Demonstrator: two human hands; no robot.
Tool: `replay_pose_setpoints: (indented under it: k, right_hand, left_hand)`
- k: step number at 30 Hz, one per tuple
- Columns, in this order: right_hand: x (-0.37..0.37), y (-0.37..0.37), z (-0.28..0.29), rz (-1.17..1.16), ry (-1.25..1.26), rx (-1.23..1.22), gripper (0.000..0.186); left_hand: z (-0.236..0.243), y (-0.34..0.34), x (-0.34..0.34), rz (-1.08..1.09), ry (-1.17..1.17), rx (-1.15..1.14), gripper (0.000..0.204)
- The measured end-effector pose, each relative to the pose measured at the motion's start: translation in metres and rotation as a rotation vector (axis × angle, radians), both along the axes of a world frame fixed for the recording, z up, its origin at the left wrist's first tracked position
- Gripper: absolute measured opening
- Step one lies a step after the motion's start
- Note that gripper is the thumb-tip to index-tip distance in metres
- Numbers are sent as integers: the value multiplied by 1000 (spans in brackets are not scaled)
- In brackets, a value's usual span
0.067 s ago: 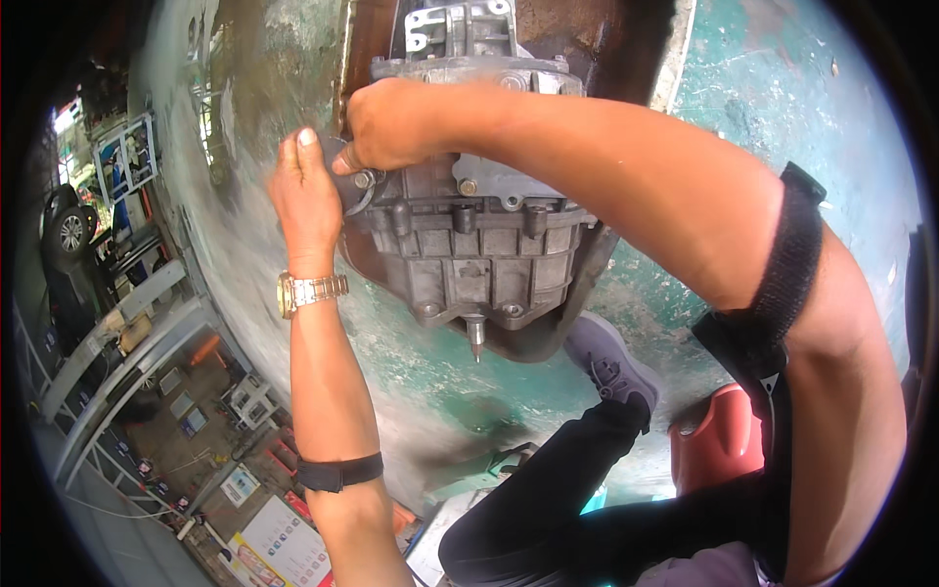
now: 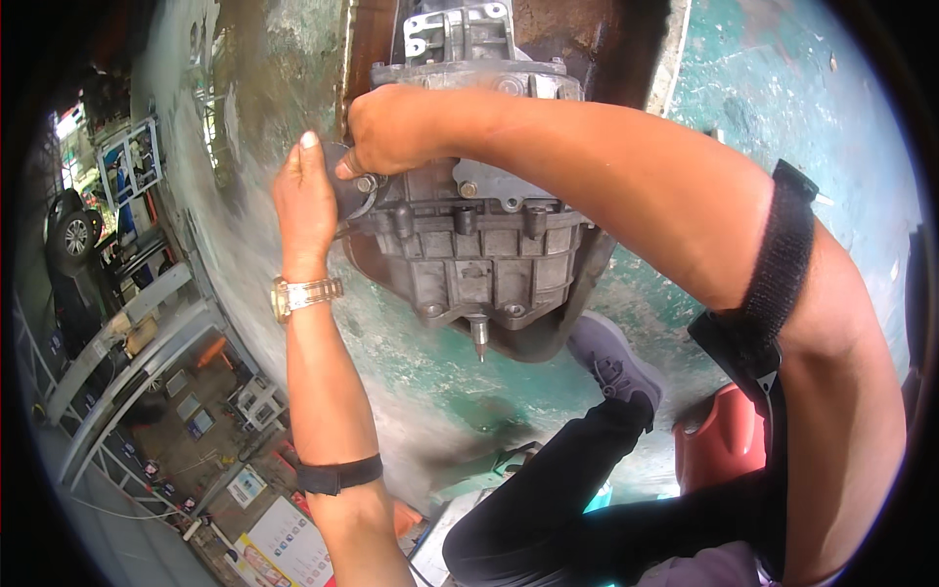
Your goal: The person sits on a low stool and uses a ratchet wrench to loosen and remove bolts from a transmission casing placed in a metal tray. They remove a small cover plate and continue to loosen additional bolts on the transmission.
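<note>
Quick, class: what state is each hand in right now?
Left hand: at the dark rounded part; grip cannot be told.
Right hand: curled beside it; grip hidden, cannot be told.

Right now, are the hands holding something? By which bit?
The left hand and right hand are at the dark part beside the grey casing; whether either grips it can't be told.

The casing sits in a tray, left hand at its nine o'clock, right hand at ten, shoe at five
</note>
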State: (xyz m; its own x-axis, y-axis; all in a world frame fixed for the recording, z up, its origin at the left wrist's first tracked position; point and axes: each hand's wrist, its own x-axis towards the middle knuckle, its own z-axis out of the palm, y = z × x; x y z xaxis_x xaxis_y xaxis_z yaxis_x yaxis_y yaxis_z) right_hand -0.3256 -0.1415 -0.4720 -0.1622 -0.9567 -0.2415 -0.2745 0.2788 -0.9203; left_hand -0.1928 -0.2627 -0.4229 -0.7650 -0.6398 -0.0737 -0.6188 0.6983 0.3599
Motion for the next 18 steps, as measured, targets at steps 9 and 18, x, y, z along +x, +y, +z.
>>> replay_pose_setpoints:
  k: [9,18]
  right_hand:
    - [-1,1,-1,-7,-95,9,51]
    - [1,0,-2,-4,89,-100,51]
  left_hand:
    - [-8,4,-20,149,-113,-140,69]
    - [-13,18,-19,84,-145,-494,65]
